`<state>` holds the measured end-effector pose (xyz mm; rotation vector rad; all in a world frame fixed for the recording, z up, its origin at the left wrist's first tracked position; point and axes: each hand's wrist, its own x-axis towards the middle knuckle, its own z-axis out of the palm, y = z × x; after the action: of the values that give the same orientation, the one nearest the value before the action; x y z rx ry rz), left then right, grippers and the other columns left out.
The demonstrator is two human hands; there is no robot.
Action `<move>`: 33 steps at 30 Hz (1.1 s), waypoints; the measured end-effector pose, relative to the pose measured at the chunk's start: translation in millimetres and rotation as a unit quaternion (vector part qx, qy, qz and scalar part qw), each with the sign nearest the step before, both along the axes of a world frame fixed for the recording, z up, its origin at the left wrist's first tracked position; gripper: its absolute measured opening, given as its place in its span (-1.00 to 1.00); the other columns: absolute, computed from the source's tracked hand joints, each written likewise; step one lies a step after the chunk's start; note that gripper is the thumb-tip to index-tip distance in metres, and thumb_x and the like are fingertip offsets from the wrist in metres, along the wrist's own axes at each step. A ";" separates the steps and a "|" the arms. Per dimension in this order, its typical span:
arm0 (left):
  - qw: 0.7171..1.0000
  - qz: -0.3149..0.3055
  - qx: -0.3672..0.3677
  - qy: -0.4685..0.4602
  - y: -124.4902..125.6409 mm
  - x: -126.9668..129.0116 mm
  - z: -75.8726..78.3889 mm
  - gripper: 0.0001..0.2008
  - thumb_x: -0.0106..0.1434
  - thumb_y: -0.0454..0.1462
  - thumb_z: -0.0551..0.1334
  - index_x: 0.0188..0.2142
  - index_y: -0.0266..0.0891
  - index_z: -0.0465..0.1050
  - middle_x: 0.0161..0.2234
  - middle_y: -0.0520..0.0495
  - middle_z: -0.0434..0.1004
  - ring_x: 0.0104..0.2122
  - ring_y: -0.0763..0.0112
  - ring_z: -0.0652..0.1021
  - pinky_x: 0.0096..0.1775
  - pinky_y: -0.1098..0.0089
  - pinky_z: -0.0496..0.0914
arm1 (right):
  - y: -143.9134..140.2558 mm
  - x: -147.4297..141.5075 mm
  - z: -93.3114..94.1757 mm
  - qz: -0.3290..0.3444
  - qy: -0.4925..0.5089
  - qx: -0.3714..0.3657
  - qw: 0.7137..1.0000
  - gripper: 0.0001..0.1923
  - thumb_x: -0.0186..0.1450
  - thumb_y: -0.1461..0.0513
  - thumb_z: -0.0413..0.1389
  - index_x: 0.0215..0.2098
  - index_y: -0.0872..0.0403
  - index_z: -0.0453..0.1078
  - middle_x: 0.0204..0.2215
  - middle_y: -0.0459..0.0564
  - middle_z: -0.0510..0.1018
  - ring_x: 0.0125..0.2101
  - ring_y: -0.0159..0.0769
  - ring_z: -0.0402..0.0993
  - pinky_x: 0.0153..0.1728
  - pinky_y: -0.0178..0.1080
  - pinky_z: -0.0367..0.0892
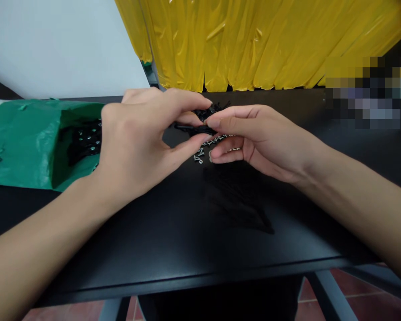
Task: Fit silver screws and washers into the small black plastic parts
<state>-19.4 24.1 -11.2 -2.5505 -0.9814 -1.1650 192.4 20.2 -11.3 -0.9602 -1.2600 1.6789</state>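
- Where the table [137, 254] runs off to my left, a green bag [23, 142] lies with its mouth open, showing dark contents [75, 145] dotted with pale round spots.
- Next, the left hand [137, 129] arches over a small black piece [194, 129], thumb and fingers apparently pinching it from the left.
- Held above the table between both hands, the small black piece strikes me as light, fairly stiff and perhaps slippery, though much is hidden; its two ends look the surest places to pinch.
- Behind it lie silvery screws [199, 154] and a heap of black bits [217, 108].
- Closer to the near edge sits a dark shape [240, 200], perhaps a see-through bag.
- The right hand [254, 133] grips the piece's right end between thumb and forefinger, its lower fingers loosely curled.
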 end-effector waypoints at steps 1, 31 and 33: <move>1.000 -0.002 0.008 0.009 0.2 -0.2 0.2 -0.70 0.32 -0.21 0.35 0.04 0.08 0.55 -0.23 0.10 0.74 -0.14 0.09 0.70 0.02 0.01 0.48 | 0.3 0.1 -0.7 0.005 0.004 -0.007 1.000 -0.93 0.39 0.25 0.24 -0.24 0.08 0.58 -0.31 -0.06 0.64 -0.42 -0.39 0.65 -0.24 -0.27 0.67; 0.999 -0.019 0.039 0.002 0.4 -2.0 2.2 -0.69 0.24 -0.19 0.44 -0.01 -0.03 0.60 -0.29 0.05 0.73 -0.23 0.08 0.69 -0.08 0.11 0.45 | -0.5 1.4 -0.6 0.018 -0.006 0.006 1.000 -0.84 0.26 0.12 0.40 -0.31 0.00 0.56 -0.33 -0.08 0.67 -0.38 -0.31 0.68 -0.23 -0.26 0.66; 1.000 -0.005 0.024 0.009 -0.8 -1.6 2.3 -0.71 0.27 -0.18 0.41 -0.01 0.01 0.59 -0.28 0.06 0.73 -0.20 0.08 0.69 -0.07 0.10 0.46 | -0.9 0.1 0.4 0.015 -0.010 0.007 1.000 -0.85 0.28 0.11 0.37 -0.30 -0.02 0.56 -0.29 -0.09 0.68 -0.39 -0.32 0.68 -0.23 -0.25 0.66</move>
<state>-21.0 23.3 -8.9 -2.5279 -0.9257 -1.1528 192.5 19.3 -10.9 -0.9556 -1.3046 1.6848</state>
